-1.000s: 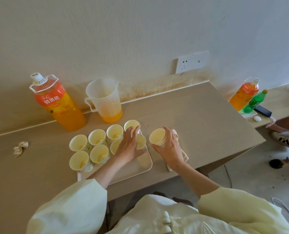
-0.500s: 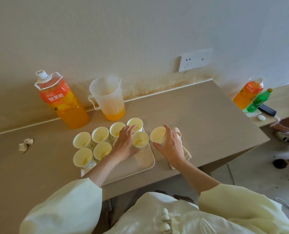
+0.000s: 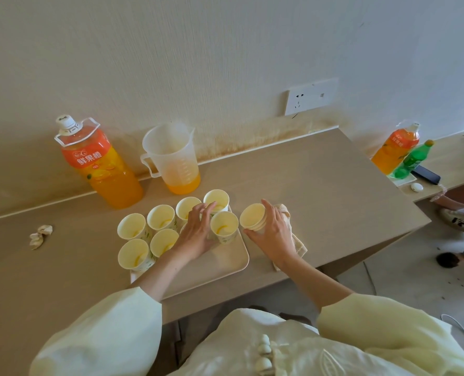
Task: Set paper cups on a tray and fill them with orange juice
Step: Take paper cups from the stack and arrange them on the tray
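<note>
The right hand (image 3: 273,234) has fingers and thumb curled round a short stack of paper cups (image 3: 252,217). The stack is tipped on its side, mouth facing left, just off the right edge of the tray (image 3: 220,267) and over a folded cloth (image 3: 296,240). The wrist is straight, the forearm coming in from lower right. The left hand (image 3: 195,234) is palm down over the tray's back right part, fingers loosely spread and nearly straight. Its thumb side lies against the front-right cup (image 3: 224,226); grip or mere touch, cannot tell. The paper cups (image 3: 161,217) stand upright in two rows on the back half of the tray, one mostly hidden under the left hand, and several show a little orange at the bottom. The tray's front strip is bare, and its near left corner sits close to the front edge of the desk (image 3: 320,191). There is open desk surface right of the cloth out to the right edge. The measuring jug (image 3: 175,158), with a shallow layer of juice, stands just behind the cups. The juice bottle (image 3: 100,164) is left of it, by the wall. A crumpled tissue (image 3: 39,234) lies well to the left.
</note>
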### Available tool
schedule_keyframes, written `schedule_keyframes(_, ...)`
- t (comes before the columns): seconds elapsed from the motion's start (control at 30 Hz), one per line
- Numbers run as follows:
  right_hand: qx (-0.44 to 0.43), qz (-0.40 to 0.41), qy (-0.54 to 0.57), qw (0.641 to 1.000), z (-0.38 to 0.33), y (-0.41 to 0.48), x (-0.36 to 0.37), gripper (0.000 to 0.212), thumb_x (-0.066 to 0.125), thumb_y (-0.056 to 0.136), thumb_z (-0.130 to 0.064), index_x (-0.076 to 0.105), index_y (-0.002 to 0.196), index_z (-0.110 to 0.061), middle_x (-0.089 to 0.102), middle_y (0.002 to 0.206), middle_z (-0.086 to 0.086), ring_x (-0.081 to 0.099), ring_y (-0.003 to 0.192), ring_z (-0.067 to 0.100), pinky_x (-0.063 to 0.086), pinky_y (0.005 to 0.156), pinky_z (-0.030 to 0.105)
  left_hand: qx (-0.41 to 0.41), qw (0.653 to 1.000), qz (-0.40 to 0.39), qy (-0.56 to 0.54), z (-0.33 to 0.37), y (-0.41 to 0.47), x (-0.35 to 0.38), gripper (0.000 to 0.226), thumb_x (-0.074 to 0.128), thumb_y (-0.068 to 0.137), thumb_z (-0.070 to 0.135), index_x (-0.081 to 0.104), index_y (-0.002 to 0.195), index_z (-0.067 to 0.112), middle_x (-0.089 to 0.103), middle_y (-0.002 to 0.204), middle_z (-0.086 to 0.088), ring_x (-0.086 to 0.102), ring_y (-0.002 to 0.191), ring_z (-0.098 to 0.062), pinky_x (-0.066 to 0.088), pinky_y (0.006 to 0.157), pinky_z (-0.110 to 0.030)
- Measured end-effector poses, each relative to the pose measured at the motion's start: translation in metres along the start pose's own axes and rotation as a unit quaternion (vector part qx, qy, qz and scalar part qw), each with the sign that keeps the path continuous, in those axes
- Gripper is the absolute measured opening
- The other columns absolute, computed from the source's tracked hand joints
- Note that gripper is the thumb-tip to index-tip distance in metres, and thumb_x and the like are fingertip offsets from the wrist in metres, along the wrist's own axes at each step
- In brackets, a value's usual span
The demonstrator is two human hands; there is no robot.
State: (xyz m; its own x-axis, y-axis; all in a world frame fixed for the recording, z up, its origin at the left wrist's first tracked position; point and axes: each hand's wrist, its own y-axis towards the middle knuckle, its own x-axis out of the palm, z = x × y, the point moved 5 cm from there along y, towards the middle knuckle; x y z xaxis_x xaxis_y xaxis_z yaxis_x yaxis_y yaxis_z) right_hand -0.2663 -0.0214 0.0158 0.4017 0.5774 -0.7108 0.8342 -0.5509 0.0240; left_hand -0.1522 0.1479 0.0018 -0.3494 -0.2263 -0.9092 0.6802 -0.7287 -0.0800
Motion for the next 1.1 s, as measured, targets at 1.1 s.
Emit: schedule_keyframes(1.1, -0.166, 0.028, -0.057, 0.984, -0.031, -0.06, 0.024, 0.075, 0.074, 0.074, -0.037, 0.035, 0.135, -0.018, 0.061, 0.126, 0.009, 0.054, 0.11, 0.027, 0.05, 0.094, 0.047, -0.025, 0.957, 0.014, -0.29, 0.046, -0.031, 0.017, 0.067, 0.057, 0.078, 0.059, 0.052, 0.131, 0.018, 0.059, 0.118, 0.001, 0.055, 0.108, -0.012, 0.046, 0.091, -0.027)
